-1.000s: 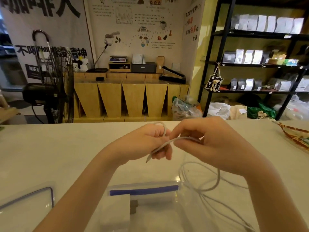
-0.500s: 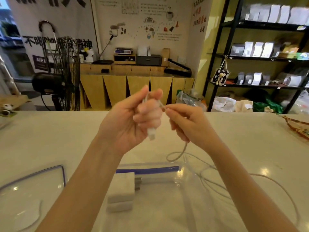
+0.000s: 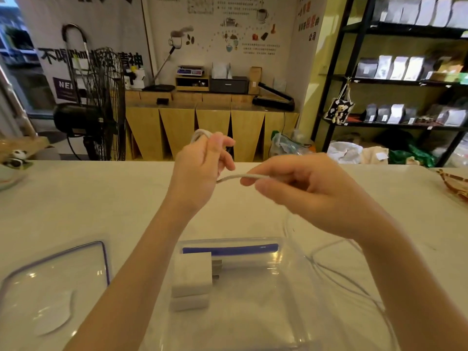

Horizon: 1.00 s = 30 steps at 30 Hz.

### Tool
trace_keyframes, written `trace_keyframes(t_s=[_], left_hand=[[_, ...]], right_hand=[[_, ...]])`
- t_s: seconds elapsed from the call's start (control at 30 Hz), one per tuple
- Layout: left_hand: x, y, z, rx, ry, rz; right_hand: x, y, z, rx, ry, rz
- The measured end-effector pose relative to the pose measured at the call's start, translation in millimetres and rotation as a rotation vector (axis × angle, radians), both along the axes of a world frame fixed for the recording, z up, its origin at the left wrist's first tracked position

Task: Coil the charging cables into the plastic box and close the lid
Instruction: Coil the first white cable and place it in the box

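I see my left hand raised above the counter, fingers curled around small loops of the white cable, while my right hand pinches the cable's next stretch just beside it. The cable's slack trails to the right of the clear plastic box, which holds 2 white chargers; its lid lies at left. The poster shows "NE".

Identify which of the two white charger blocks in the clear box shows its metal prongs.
The upper block, stacked on the lower block at the box's left side. Its dark prongs stick out to the right; the lower one shows none.
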State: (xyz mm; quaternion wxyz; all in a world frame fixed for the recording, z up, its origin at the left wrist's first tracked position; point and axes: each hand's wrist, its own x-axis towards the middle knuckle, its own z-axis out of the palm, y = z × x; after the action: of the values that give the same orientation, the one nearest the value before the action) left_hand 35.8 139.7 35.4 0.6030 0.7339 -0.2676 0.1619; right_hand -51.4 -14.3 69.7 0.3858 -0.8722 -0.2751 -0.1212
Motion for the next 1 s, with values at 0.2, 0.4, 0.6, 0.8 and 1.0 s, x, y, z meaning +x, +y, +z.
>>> trace_keyframes(t_s=[0.2, 0.4, 0.6, 0.8, 1.0], left_hand=[[-11, -10, 2, 0.269, 0.185, -0.235], [-20, -4, 10, -0.134, 0.723, -0.961], [-23, -7, 14, -0.512, 0.956, -1.252], [-22, -6, 18, -0.744, 1.138, -1.186], [-24, -9, 17, -0.717, 1.131, -1.148]], right_hand=[[6, -15, 3, 0.01, -0.363, -0.14], [27, -30, -5, 0.526, -0.289, -0.152], [46, -27, -24, 0.554, -0.163, -0.162], [55, -26, -31, 0.504, -0.113, -0.271], [56, -24, -35, 0.397, -0.075, -0.311]])
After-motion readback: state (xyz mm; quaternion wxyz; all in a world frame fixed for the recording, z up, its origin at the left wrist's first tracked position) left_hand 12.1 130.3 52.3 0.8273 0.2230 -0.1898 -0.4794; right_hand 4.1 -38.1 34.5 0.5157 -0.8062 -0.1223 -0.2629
